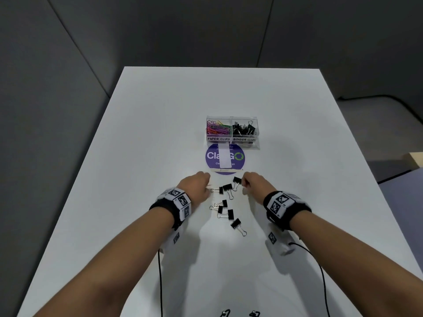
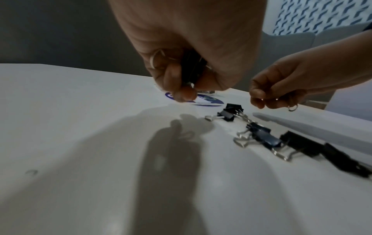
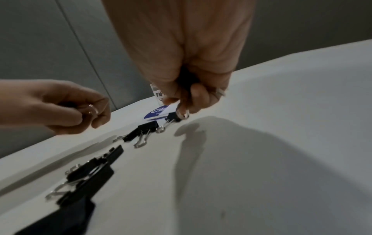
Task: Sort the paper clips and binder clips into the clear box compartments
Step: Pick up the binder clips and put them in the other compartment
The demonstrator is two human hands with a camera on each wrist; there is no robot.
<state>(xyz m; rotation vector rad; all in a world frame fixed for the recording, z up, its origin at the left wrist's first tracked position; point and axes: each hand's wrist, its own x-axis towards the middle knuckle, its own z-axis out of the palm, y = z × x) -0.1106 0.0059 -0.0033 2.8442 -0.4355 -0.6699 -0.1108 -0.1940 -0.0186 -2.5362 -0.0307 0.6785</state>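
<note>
The clear box (image 1: 232,143) stands mid-table, with coloured paper clips (image 1: 217,129) in its left compartment and black binder clips (image 1: 243,129) in its right one. Several loose black binder clips (image 1: 226,187) lie on the white table between my hands. My left hand (image 1: 207,183) is curled round black binder clips (image 2: 191,66) in its fist, just left of the loose ones. My right hand (image 1: 245,183) holds dark clips in its palm, and its fingertips pinch the wire handle of a binder clip (image 3: 173,116) low over the table.
A round purple sticker (image 1: 225,159) with a white strip lies just in front of the box. Two more binder clips (image 1: 225,313) sit at the table's near edge. Black cables (image 1: 160,282) hang from both wrist bands. Grey walls surround the table.
</note>
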